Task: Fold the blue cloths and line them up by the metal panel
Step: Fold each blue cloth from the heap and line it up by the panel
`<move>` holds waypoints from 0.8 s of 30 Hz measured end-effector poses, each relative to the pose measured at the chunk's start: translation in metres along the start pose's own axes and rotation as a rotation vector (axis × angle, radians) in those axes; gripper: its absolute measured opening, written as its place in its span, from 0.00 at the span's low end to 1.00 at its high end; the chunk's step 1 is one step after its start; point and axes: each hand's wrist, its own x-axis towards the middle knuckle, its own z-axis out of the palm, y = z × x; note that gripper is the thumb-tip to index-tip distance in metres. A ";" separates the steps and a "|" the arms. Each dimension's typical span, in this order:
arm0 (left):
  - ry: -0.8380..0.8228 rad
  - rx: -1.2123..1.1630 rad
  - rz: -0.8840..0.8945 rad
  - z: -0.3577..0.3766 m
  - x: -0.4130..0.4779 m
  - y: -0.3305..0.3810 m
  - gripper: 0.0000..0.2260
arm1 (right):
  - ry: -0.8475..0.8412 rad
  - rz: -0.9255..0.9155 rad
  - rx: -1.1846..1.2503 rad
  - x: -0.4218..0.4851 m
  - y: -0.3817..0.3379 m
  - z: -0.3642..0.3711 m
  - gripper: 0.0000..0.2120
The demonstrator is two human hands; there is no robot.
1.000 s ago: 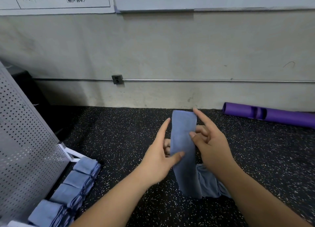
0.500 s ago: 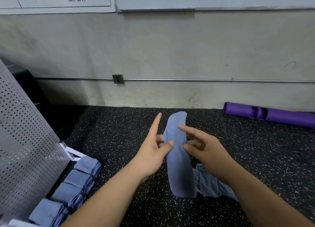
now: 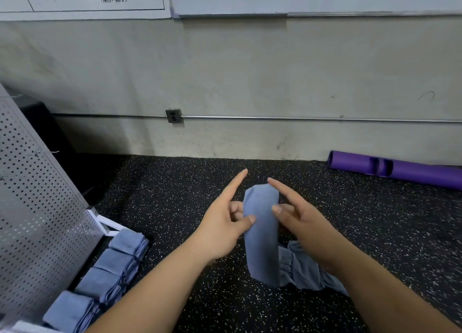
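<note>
Speckled rubber floor [image 3: 175, 195] beneath a long soft blue cloth [image 3: 261, 247], pinched in fingers [image 3: 247, 220] of left hand [image 3: 220, 232] and right hand [image 3: 307, 227]

Left: metal panel [image 3: 35, 207] blocks passage; folded cloths [image 3: 110, 275] line its foot. Floor [image 3: 175, 195] right of panel open up to purple tube [image 3: 412, 171].
</note>
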 end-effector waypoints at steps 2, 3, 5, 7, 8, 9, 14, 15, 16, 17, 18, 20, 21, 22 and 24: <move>-0.009 -0.029 -0.016 -0.004 0.001 -0.001 0.44 | -0.006 -0.016 0.020 -0.001 0.001 0.002 0.29; -0.012 -0.036 -0.020 -0.005 0.002 -0.002 0.44 | 0.016 -0.020 0.019 0.000 0.004 0.001 0.30; -0.020 -0.043 -0.027 -0.003 0.002 -0.003 0.43 | 0.069 -0.015 -0.014 0.003 0.011 0.000 0.30; -0.025 -0.017 -0.035 0.000 0.003 -0.005 0.42 | 0.093 -0.010 -0.059 0.006 0.017 -0.002 0.30; -0.025 0.015 -0.035 0.001 0.003 -0.005 0.42 | 0.111 -0.011 -0.087 0.008 0.019 -0.002 0.30; -0.028 0.050 -0.033 0.002 0.002 -0.006 0.41 | 0.127 -0.011 -0.116 0.008 0.019 -0.002 0.30; -0.015 0.175 -0.038 0.001 0.003 -0.007 0.40 | 0.125 0.013 -0.139 0.007 0.017 0.000 0.32; -0.008 0.190 -0.043 0.000 0.003 -0.008 0.40 | 0.119 0.011 -0.137 0.006 0.017 0.000 0.33; -0.007 0.201 -0.046 -0.001 0.004 -0.008 0.40 | 0.118 0.004 -0.144 0.005 0.017 -0.001 0.34; -0.006 0.216 -0.051 -0.001 0.004 -0.009 0.40 | 0.119 -0.002 -0.156 0.006 0.018 -0.002 0.35; -0.008 0.236 -0.051 -0.001 0.004 -0.009 0.40 | 0.118 -0.004 -0.172 0.006 0.018 -0.003 0.35; -0.014 0.287 -0.052 0.000 0.003 -0.009 0.40 | 0.104 0.000 -0.191 0.008 0.019 -0.004 0.36; -0.011 0.318 -0.058 0.001 0.002 -0.009 0.39 | 0.088 0.001 -0.190 0.008 0.019 -0.005 0.37; 0.001 0.349 -0.062 0.001 0.002 -0.009 0.39 | 0.068 0.002 -0.191 0.009 0.019 -0.005 0.38; 0.035 0.412 -0.057 0.001 0.002 -0.012 0.37 | 0.049 0.001 -0.226 0.009 0.018 -0.004 0.40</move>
